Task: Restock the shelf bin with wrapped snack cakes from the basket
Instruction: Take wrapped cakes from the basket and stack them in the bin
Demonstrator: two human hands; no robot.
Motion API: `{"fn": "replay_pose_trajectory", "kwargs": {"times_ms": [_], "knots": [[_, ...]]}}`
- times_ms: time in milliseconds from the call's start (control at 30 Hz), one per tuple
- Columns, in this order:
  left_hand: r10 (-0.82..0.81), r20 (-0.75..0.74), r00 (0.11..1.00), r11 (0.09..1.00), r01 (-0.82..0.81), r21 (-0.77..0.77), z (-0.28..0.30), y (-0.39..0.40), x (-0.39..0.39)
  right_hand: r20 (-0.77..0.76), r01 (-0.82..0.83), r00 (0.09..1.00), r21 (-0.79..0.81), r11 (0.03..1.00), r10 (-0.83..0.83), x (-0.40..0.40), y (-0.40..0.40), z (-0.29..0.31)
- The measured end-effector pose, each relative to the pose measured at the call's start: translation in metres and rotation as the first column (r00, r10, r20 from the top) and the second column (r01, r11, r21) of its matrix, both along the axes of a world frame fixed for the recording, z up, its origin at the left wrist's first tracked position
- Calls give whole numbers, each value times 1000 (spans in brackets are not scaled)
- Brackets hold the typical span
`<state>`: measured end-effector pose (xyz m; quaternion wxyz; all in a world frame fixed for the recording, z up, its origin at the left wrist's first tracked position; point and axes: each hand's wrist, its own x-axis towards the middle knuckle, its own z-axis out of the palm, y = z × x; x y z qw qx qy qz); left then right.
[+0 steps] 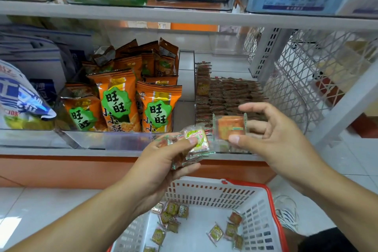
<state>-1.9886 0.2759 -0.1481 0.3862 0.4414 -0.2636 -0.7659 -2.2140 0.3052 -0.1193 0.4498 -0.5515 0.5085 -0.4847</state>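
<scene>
My left hand [161, 161] grips a small stack of wrapped snack cakes [194, 143], thumb on the top one, just in front of the shelf edge. To its right my right hand [272, 135] pinches a single orange-topped wrapped cake [230, 127] over the front of the clear shelf bin [233, 150]. Rows of the same cakes [227, 96] stand on edge inside that bin. Below, a white basket [214, 192] with a red rim holds several loose cakes [173, 215] scattered on its bottom.
Orange snack bags [116, 100] fill the clear bin to the left. Blue-and-white bags [18, 98] lie further left. A white lattice panel [302, 80] closes the shelf's right side. The upper shelf [184, 16] carries boxed goods. A shoe [286, 210] stands beside the basket.
</scene>
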Motion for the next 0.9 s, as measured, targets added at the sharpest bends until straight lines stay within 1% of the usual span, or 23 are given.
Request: {"fn": "replay_pose_trajectory", "kwargs": {"times_ms": [67,133,167,200,233,267,333,400,433,500,567,633,700,767,833,867,900], "knots": [[-42,7,999,999,42,-16,0,2,-1,-134,57,987,-196,979,-84,8,5,2],[-97,-14,995,995,96,-36,1,4,-3,-317,35,935,-371,928,-162,19,11,3],[-114,-35,993,993,112,-43,2,5,-4,-392,7,899,-435,900,-196,24,14,2],[-118,-60,991,992,115,-42,2,6,-4,-436,-19,874,-473,881,-215,27,17,-1],[-113,-86,990,993,110,-34,3,6,-5,-455,-35,865,-472,881,-210,27,19,-4],[-104,-108,989,994,101,-27,3,6,-4,-448,-39,877,-426,904,-174,28,20,-5],[-95,-114,989,995,92,-35,3,5,-3,-374,-49,925,-286,957,-64,29,21,-7],[-102,-92,990,993,97,-63,3,4,-2,-312,-27,949,-207,978,-40,30,20,-8],[-107,-81,991,992,100,-78,2,5,-2,-255,-1,966,-163,987,-42,30,18,-8],[-109,-50,993,989,103,-109,2,6,-3,-81,39,996,-39,998,-42,31,15,-8],[-98,-27,995,988,94,-123,1,7,-4,22,18,1000,64,998,-19,28,11,-8],[-92,-2,996,988,91,-128,0,8,-4,53,-63,997,151,987,56,24,8,-6],[-82,20,996,989,84,-122,0,8,-4,100,-129,989,212,969,110,19,7,-3],[-58,34,998,990,62,-124,-1,7,-3,126,-104,989,235,966,76,15,6,1],[-36,50,998,991,42,-130,-1,6,-3,96,-49,995,232,971,27,12,4,3],[-26,59,998,991,34,-132,-1,6,-2,117,-42,993,247,968,13,11,3,4],[-17,65,998,991,26,-132,-1,6,-2,193,-56,981,280,958,1,10,3,4]]}}
